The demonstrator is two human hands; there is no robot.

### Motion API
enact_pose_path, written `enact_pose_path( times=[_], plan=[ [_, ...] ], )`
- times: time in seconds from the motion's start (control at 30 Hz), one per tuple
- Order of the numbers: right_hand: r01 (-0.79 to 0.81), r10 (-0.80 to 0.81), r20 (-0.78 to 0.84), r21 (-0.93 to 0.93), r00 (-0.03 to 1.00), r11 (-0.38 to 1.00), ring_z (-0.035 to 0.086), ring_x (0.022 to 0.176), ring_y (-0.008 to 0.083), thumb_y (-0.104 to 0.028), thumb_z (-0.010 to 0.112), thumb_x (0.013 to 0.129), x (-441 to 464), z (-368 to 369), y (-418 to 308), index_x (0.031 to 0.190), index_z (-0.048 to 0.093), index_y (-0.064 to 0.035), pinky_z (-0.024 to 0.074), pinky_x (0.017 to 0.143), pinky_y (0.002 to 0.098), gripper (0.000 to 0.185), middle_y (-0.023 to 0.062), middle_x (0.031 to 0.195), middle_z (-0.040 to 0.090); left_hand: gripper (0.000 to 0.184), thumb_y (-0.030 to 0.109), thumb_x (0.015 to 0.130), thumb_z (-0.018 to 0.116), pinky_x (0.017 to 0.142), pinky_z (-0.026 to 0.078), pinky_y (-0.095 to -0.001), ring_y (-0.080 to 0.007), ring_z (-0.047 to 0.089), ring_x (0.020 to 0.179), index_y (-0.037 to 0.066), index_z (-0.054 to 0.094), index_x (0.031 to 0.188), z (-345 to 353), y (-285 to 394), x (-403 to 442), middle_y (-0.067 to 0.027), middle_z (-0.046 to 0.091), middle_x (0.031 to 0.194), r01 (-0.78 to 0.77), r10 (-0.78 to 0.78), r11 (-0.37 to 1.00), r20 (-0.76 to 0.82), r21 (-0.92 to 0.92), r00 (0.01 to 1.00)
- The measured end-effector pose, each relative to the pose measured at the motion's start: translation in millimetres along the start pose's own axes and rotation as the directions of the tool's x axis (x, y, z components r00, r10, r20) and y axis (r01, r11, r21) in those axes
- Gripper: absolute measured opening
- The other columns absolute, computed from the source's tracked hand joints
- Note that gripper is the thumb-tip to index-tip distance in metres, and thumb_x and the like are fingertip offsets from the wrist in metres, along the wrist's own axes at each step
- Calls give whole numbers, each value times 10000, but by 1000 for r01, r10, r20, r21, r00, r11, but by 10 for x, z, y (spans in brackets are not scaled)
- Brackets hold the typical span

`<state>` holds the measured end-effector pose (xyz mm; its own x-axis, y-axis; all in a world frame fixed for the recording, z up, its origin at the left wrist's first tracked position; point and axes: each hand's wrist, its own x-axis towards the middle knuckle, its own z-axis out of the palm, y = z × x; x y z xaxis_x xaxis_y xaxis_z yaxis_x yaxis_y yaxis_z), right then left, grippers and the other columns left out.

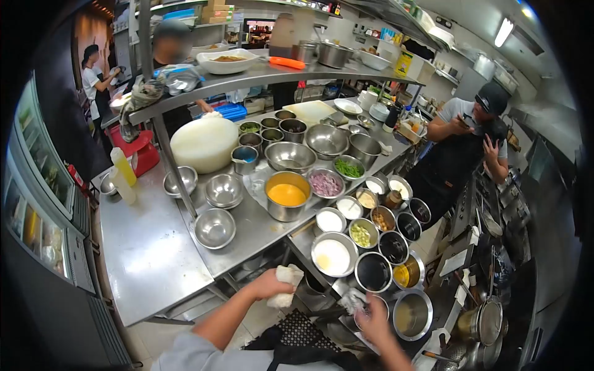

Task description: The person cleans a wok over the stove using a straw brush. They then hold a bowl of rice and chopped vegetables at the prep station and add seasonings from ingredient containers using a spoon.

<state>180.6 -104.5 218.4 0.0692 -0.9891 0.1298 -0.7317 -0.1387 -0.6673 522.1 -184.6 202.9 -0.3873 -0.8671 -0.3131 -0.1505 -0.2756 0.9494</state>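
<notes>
A folded white cloth is gripped in my left hand, in front of the steel table's edge. My right hand is closed at a crumpled, whitish sheet that looks like plastic wrap, over a round container whose rim is partly hidden. Just beyond it stand a pot of dark liquid and a bowl of white liquid. To the right of that hand is a steel pot of cloudy liquid. A pot of yellow liquid sits behind it.
The steel table carries metal bowls, an orange-filled pot, chopped onions and a large white tub. An overhead shelf crosses above. A co-worker stands by the stove at right; others are behind.
</notes>
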Motion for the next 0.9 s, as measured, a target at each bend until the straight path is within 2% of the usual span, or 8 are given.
enact_pose_path(
  times=[0.07, 0.17, 0.2, 0.4, 0.53, 0.67, 0.8, 0.9],
  plan=[
    [546, -593, -182, -251, 784, 799, 589, 1017, 302, -70, 660, 792, 1431, -271, -1158, 1240, 520, -5, 474, 844, 373, 474, 169, 1166, 594, 343, 237, 688, 751, 723, 496, -322, -162, 612, 779, 16, 648, 931, -282, -170, -303, -59, 658, 858, -7, 1, 997, -82, -78, 997],
    [727, -758, -264, -222, 596, 649, 581, 991, 347, -112, 575, 841, 3201, -400, -2733, 1103, 597, -25, 443, 894, 405, 277, 162, 1107, 622, 385, 223, 694, 767, 736, 496, -324, -165, 620, 810, 15, 641, 993, -526, -892, -742, -71, 663, 887, 36, -88, 967, -198, -252, 976],
    [795, -892, -319, -422, 320, 436, 575, 996, 348, -150, 553, 855, 3804, -323, -3102, 1111, 598, -25, 443, 880, 416, 288, 160, 1118, 618, 391, 208, 697, 769, 742, 496, -325, -165, 624, 826, 14, 639, 1011, -576, -1213, -845, -77, 667, 899, 90, -153, 961, -232, -263, 961],
    [499, -713, 52, -750, 699, 434, 489, 1203, 299, -449, 412, 911, 5580, 235, -4201, 1243, 554, -74, 369, 1006, 413, 521, 154, 1235, 579, 328, 122, 694, 760, 685, 509, -316, -170, 640, 734, -11, 639, 969, -489, -1403, -1962, -88, 675, 847, 111, -313, 903, -458, -415, 832],
    [263, -430, -69, -702, 900, 662, 461, 1231, 316, -598, 410, 864, 5342, 345, -4379, 1233, 591, -114, 341, 1037, 431, 635, 145, 1260, 565, 295, 118, 678, 747, 640, 493, -328, -189, 614, 698, 0, 628, 921, -393, -1592, -2277, -70, 653, 816, 93, -464, 800, -512, -593, 723],
    [318, -631, -61, -824, 774, 470, 460, 1228, 307, -637, 392, 866, 5295, 145, -4285, 1263, 576, -159, 348, 1031, 442, 648, 102, 1284, 557, 270, 134, 698, 748, 666, 494, -322, -172, 613, 714, -1, 639, 905, -546, -1422, -2183, -69, 656, 805, 127, -400, 867, -519, -483, 755],
    [320, -637, -145, -767, 758, 556, 454, 1234, 320, -641, 410, 859, 5523, 273, -4161, 1315, 517, -155, 353, 1031, 449, 676, 95, 1284, 555, 305, 138, 694, 745, 696, 493, -312, -175, 625, 750, -2, 638, 943, -761, -1279, -1939, -81, 666, 853, 120, -319, 910, -487, -396, 813],
    [231, -436, -128, -698, 891, 678, 428, 1262, 340, -607, 458, 846, 5366, 268, -4261, 1290, 536, -139, 350, 1035, 454, 649, 95, 1303, 538, 323, 148, 695, 747, 715, 491, -308, -173, 622, 777, -2, 641, 960, -876, -1259, -1835, -79, 669, 870, 107, -291, 926, -503, -363, 814]
  ],
)
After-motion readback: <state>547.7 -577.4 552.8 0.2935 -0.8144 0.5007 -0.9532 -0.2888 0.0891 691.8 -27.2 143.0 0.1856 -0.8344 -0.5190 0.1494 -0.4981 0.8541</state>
